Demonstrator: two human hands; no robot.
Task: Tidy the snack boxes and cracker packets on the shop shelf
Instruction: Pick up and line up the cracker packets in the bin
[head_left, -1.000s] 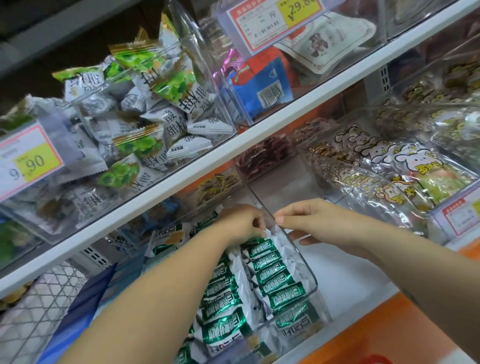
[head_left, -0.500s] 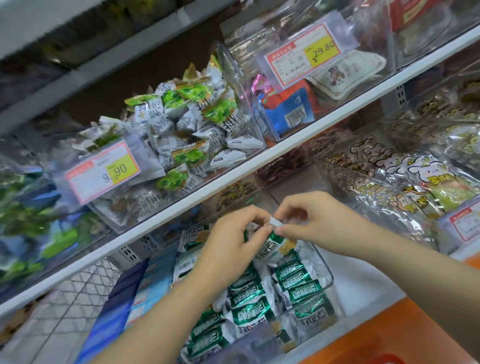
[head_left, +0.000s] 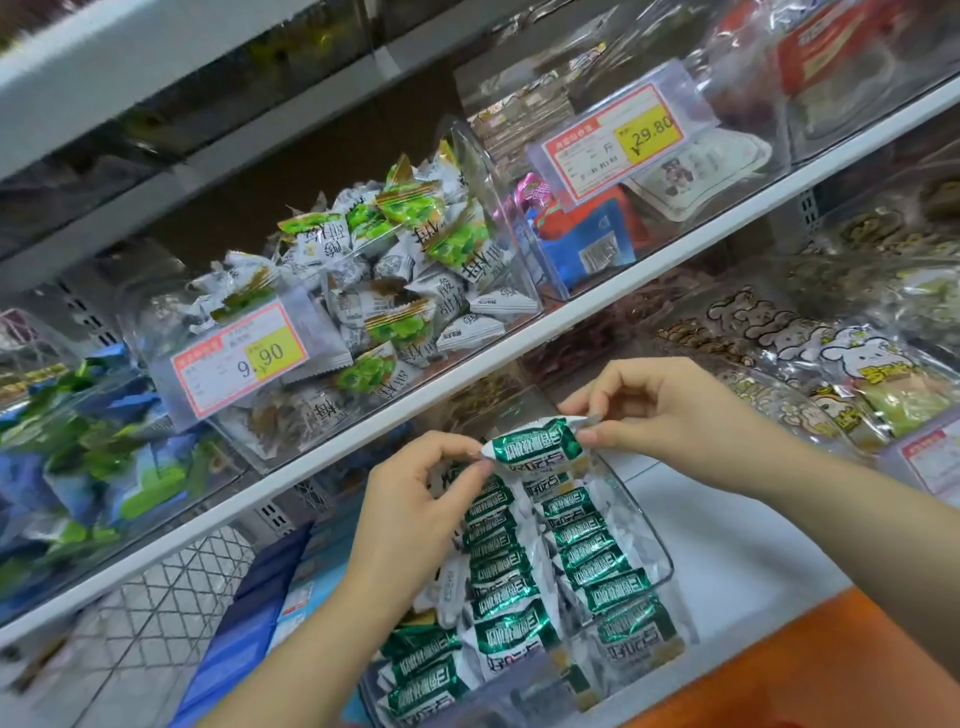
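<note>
Just one packet (head_left: 535, 447), two hands (head_left: 415, 499) (head_left: 670, 415)

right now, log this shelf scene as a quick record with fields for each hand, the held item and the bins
left hand: pinches one end of the green and white foil snack packet
right hand: pinches the packet's other end
held packet: stretched between both hands, above the clear plastic bin
bin contents: matching green packets in two rows
shelf above: clear bin of white and green wrapped sweets, red and yellow 9.90 price tag on its front
</note>
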